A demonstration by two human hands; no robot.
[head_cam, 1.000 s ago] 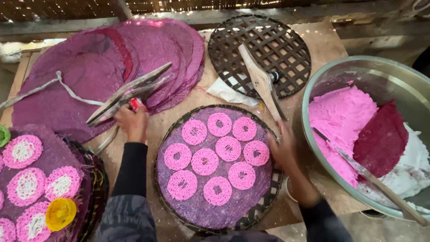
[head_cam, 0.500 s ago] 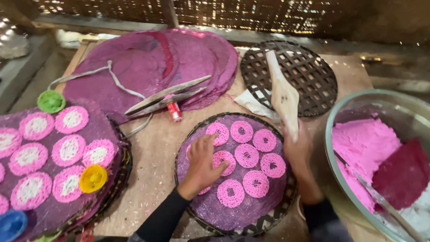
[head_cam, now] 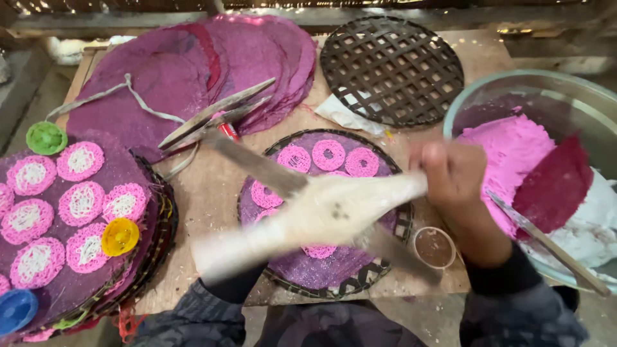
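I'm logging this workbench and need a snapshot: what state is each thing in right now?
Right hand: gripping the flat paddle.
Flat paddle: motion-blurred, held across the middle tray.
Middle tray: purple sheet with pink lace rounds.
Empty woven tray: bare.
Bowl: holds pink dough.
Small cup: upright.
Left hand: hidden.

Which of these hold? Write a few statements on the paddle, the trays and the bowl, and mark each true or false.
1. The right hand grips the pale flat paddle. True.
2. The paddle lies over the round woven tray of pink rings. True.
3. The empty lattice tray holds pink rings. False: it is bare.
4. The bowl at right is empty. False: it holds pink dough.
5. The yellow cap sits in the bowl. False: it is on the left tray.
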